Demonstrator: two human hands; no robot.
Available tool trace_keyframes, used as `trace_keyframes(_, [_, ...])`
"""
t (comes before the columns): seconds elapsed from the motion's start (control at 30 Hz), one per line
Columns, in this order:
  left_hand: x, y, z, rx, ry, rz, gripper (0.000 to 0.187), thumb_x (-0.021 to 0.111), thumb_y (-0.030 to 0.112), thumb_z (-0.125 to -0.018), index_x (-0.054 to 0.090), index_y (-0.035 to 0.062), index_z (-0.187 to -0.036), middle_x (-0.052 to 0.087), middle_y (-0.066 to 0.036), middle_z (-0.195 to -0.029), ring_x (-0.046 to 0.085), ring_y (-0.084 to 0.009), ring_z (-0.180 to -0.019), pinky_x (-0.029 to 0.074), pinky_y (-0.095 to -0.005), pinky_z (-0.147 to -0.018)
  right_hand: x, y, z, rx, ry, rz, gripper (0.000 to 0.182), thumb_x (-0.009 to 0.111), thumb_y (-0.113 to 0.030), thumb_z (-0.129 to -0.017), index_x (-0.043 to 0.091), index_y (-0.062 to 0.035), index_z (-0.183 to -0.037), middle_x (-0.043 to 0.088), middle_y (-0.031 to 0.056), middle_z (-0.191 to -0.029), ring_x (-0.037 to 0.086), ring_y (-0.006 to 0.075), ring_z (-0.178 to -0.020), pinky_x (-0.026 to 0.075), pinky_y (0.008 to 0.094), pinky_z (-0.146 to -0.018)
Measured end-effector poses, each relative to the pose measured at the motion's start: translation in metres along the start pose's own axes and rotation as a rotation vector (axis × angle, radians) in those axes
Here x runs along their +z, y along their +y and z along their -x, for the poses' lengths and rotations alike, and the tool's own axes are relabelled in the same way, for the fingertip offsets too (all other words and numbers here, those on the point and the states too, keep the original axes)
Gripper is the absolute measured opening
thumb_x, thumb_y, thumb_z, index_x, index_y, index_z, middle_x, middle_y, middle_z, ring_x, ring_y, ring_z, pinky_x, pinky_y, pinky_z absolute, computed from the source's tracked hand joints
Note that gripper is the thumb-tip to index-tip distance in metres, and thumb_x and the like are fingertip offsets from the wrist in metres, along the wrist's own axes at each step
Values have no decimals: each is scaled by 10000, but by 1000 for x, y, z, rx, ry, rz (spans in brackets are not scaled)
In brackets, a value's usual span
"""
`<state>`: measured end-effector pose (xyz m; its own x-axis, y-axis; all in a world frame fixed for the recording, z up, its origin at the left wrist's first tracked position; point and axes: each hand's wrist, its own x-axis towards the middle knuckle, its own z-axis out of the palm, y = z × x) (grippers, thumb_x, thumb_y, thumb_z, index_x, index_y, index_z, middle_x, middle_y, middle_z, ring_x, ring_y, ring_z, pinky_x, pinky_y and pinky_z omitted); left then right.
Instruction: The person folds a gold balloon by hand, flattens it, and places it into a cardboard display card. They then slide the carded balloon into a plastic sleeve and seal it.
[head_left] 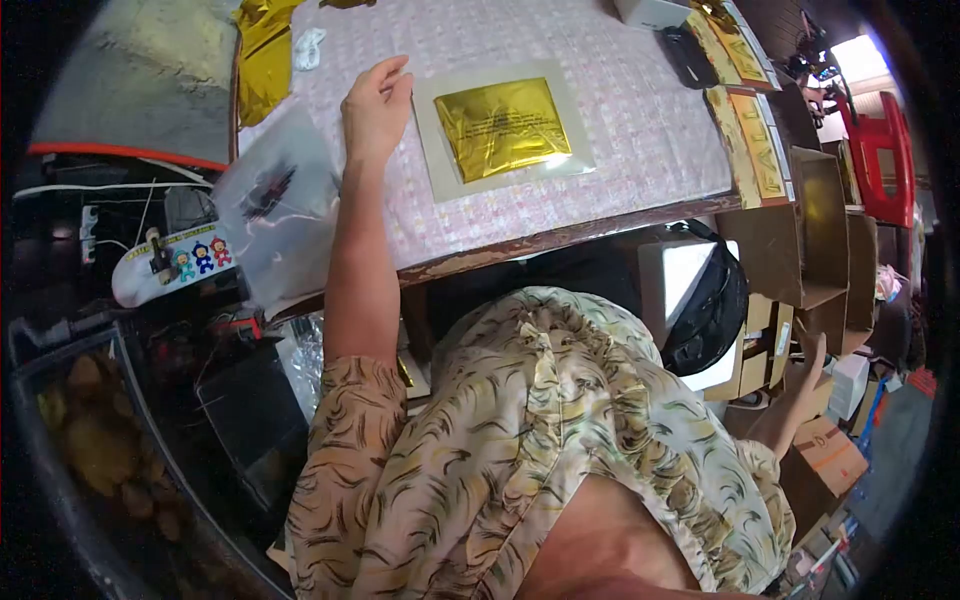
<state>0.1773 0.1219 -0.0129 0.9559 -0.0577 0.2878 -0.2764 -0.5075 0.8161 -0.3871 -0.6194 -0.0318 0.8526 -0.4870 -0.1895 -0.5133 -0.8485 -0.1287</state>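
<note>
A folded gold foil sheet (pixel 505 125) with small dark print lies on the cloth-covered table, on or inside a clear plastic bag (pixel 436 172). My left hand (pixel 377 108) is over the table just left of that bag, palm turned inward, thumb and fingers loosely bent and apart, holding nothing. Far to the right, my right hand (pixel 812 352) hangs low beside the cardboard boxes. It is small and dim at the edge of the view, so I cannot make out its fingers or whether it holds anything.
Loose gold foil (pixel 263 75) and a crumpled white piece (pixel 309 49) lie at the table's left. Clear plastic bags (pixel 285 200) hang over that edge. Yellow printed boxes (pixel 757 145) and a black object (pixel 688 57) line the right side. An open cardboard box (pixel 823 225) stands beyond.
</note>
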Motion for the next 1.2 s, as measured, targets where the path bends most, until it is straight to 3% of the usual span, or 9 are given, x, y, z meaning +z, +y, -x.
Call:
trace_keyframes(0.1, [-7, -1, 0, -7, -24, 33, 253, 706, 125, -927, 745, 67, -1170, 759, -125, -1068, 738, -196, -983, 573, -309, -879, 0, -65, 21, -300, 286, -730, 618, 574, -459, -1038, 492, -82, -1521, 579, 200, -1456, 657, 278, -1204, 560, 413, -924])
trace_keyframes(0.13, [-9, 1, 1, -7, -26, 38, 253, 706, 125, -927, 745, 67, -1170, 759, -125, -1068, 738, -196, -983, 573, -309, -879, 2, -54, 22, -199, 297, -733, 601, 576, -432, -1030, 500, -81, -1513, 585, 204, -1443, 655, 290, -1201, 555, 417, -931])
trace_keyframes(0.23, [-10, 6, 7, -111, -126, 62, 207, 708, 116, -925, 757, 54, -1116, 757, -109, -1056, 743, -192, -940, 579, -314, -873, -6, -7, -2, 344, 264, -262, 554, 579, -352, -1009, 521, -79, -1487, 602, 218, -1404, 650, 328, -1192, 542, 429, -950])
trace_keyframes(0.37, [-5, 3, 6, -5, -101, 77, 193, 718, 142, -927, 760, 57, -1095, 752, -115, -1077, 750, -221, -936, 578, -318, -833, -55, -13, -49, 504, 452, 315, 505, 584, -244, -980, 551, -75, -1454, 625, 236, -1351, 644, 378, -1180, 524, 445, -976])
trace_keyframes(0.53, [-7, 1, -16, 43, -80, -193, 313, 747, 250, -915, 736, 47, -1153, 746, -157, -1103, 738, -289, -1002, 572, -364, -864, -126, -163, -108, 24, 501, 358, 470, 589, -110, -944, 587, -70, -1412, 653, 258, -1286, 635, 441, -1165, 502, 466, -1009])
trace_keyframes(0.63, [-2, -16, -34, 170, -173, -346, 436, 773, 287, -901, 700, 7, -1227, 751, -124, -1057, 717, -208, -940, 560, -326, -879, -134, -365, -137, -188, 421, -335, 490, 588, 14, -983, 523, 4, -1468, 611, 146, -1429, 590, 216, -1291, 443, 339, -1104])
trace_keyframes(0.77, [-8, -12, -53, -15, -398, -246, 426, 800, 317, -858, 721, 48, -1178, 753, -132, -1043, 723, -255, -942, 563, -361, -833, -83, -518, -194, -725, 231, -540, 603, 727, -108, -938, 528, -126, -1506, 644, 81, -1413, 630, 211, -1231, 495, 366, -1047])
trace_keyframes(0.97, [-18, -18, -59, -102, -554, -60, 299, 767, 230, -899, 717, 28, -1114, 737, -33, -932, 664, -115, -838, 523, -290, -733, -7, -634, -289, -913, 31, -579, 640, 772, -194, -904, 531, -132, -1494, 635, 92, -1391, 625, 254, -1223, 501, 389, -1057])
trace_keyframes(1.2, [-21, -14, -44, -203, -550, 312, 132, 643, 180, -1013, 652, 51, -1042, 734, -7, -1001, 654, -68, -912, 517, -237, -745, -2, -656, -310, -1111, 11, -396, 606, 812, -148, -805, 626, -121, -1382, 646, 180, -1253, 636, 291, -1153, 502, 385, -1049])
